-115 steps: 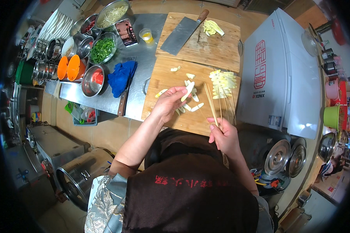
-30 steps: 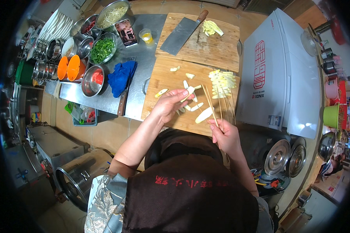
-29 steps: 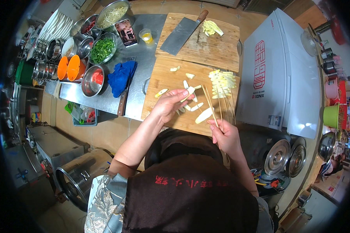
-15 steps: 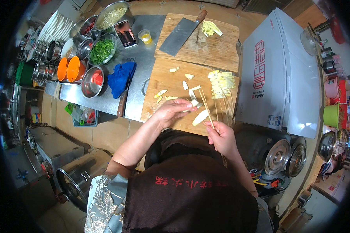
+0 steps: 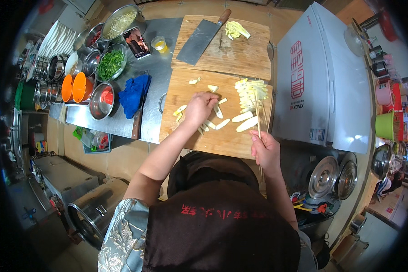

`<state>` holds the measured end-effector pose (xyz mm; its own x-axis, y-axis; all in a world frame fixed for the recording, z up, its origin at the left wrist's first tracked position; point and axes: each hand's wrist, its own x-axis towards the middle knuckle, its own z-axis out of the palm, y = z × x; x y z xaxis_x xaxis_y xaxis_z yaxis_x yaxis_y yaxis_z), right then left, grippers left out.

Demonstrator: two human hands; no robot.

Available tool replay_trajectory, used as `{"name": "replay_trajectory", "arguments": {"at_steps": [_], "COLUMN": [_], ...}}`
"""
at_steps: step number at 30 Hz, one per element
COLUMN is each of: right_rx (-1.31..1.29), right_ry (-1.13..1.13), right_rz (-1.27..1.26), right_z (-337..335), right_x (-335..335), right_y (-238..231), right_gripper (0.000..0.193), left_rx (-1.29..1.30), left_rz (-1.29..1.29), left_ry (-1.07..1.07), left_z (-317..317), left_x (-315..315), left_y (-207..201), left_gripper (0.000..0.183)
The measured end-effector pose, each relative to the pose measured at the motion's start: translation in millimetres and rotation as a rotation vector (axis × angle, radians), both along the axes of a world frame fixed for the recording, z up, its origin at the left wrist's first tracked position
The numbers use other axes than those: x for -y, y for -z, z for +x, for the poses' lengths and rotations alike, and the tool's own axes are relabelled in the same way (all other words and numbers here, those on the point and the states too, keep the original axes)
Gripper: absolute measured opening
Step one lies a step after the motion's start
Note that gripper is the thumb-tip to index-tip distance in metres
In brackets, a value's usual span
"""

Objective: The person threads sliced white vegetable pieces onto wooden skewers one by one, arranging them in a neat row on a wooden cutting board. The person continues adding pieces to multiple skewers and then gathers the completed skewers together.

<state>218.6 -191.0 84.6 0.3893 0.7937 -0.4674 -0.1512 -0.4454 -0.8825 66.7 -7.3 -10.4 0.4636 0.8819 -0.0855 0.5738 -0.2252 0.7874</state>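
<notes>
My right hand (image 5: 266, 148) is wrapped around several thin wooden skewers (image 5: 259, 109) at the near right of the near cutting board (image 5: 179, 129). Beside it, a pale vegetable slice (image 5: 247, 124) lies close to the skewers. Over the middle of the board is my left hand (image 5: 200, 109), its fingers bent and pinched together among loose pale slices (image 5: 222, 123); whatever they hold, if anything, is hidden. At the board's right edge a stack of skewered yellow-edged slices (image 5: 251, 90) is partly behind the skewers.
On the far board (image 5: 254, 54) lie a cleaver (image 5: 197, 43) and a leafy cabbage piece (image 5: 236, 30). Left are a blue cloth (image 5: 133, 90), a knife handle (image 5: 136, 127), a phone (image 5: 136, 43), a cup (image 5: 159, 44) and a bowl of greens (image 5: 110, 65). A white freezer (image 5: 322, 81) borders the right.
My left hand has moved away from the skewers, up and left to the loose slices. My right hand has shifted slightly right with the skewers. The view has shifted a little.
</notes>
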Motion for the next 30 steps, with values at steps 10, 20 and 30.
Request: {"name": "replay_trajectory", "arguments": {"at_steps": [10,20,30], "right_rx": [0.0,-0.034,0.008], "right_ry": [-0.063,-0.201,-0.247], "right_rz": [-0.026,-0.033,0.022], "right_z": [4,-6,-14], "right_x": [9,4,-1], "right_y": [4,-15,-23], "right_gripper": [0.024,0.023,0.023], "left_rx": [-0.324,0.754,0.896], "left_rz": [0.57,-1.056,-1.167], "left_ry": [0.324,-0.189,-0.168], "left_z": [-4,-23,-32], "left_x": [12,24,28], "left_y": [-1,-47,-63], "left_gripper": [0.01,0.02,0.024]}}
